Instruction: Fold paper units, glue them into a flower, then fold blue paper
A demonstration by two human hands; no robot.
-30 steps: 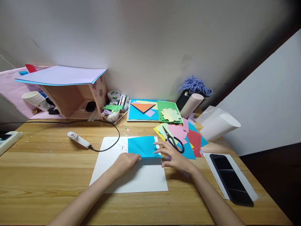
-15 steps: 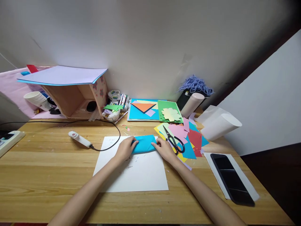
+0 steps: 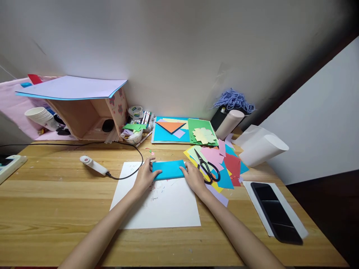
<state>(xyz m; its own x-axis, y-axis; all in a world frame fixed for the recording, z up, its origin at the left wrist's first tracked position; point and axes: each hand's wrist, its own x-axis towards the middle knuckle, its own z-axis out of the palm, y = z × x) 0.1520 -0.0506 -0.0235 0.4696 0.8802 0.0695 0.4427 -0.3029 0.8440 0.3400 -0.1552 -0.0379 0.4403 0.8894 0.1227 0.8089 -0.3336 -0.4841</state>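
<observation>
A blue sheet of paper (image 3: 169,170), folded into a narrow rectangle, lies between my hands over the far part of a white sheet (image 3: 168,209). My left hand (image 3: 145,174) grips its left end, thumb on the near face and fingers behind. At the right end, my right hand (image 3: 193,176) pinches the paper with the thumb in front; its other fingers are partly hidden. Dark marks and small bits show on the white sheet. Close to my right hand, black scissors (image 3: 206,166) rest on a pile of coloured paper pieces (image 3: 224,175).
A white corded tool (image 3: 94,165) lies to the left, its black cable curving onto the white sheet. A black phone (image 3: 276,213) is at right. Behind stand an open box (image 3: 89,116), a tub of scraps (image 3: 133,138), coloured sheets (image 3: 171,138) and a rolled white sheet (image 3: 262,149).
The blue paper now looks flatter and more evenly rectangular, its left end further left. My left hand has shifted left and its fingers have moved up behind the edge.
</observation>
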